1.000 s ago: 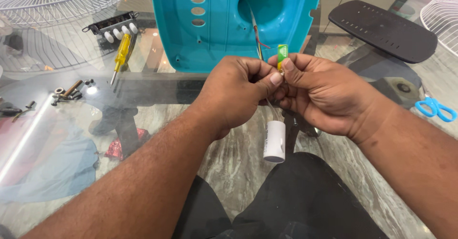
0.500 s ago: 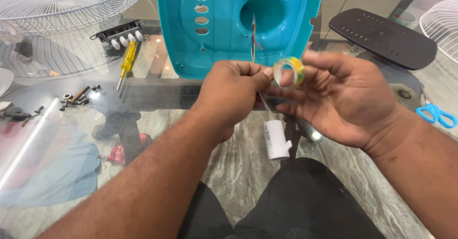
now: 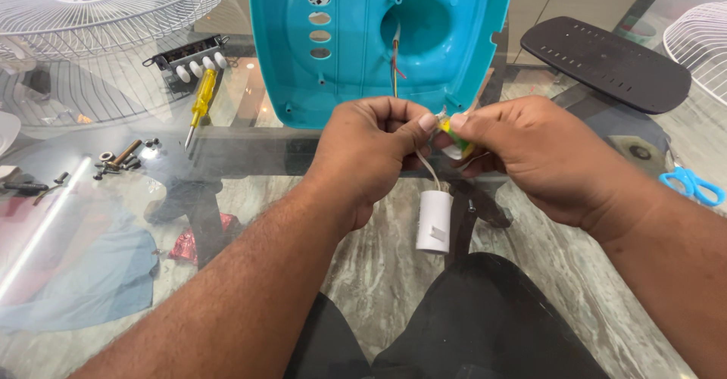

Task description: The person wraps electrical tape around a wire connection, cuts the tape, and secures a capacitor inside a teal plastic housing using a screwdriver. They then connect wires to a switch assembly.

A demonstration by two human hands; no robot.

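Observation:
My left hand (image 3: 371,155) pinches thin wires (image 3: 394,68) that come out of a hole in the teal plastic fan housing (image 3: 356,38) lying on the glass table. My right hand (image 3: 541,155) holds a small roll of clear tape with a yellow-green core (image 3: 454,138) right against the left thumb. A white cylindrical capacitor (image 3: 435,222) hangs below both hands on a white lead. The wire joint itself is hidden between my fingers.
A white wire fan grille (image 3: 91,8) lies at the far left, with a switch block (image 3: 193,57), a yellow screwdriver (image 3: 201,99) and several loose screws (image 3: 121,155) near it. A black base plate (image 3: 613,61) and blue scissors (image 3: 693,186) sit at the right.
The right hand turned the tape roll from face-on to edge-on and brought it against the left thumb. The capacitor still hangs below.

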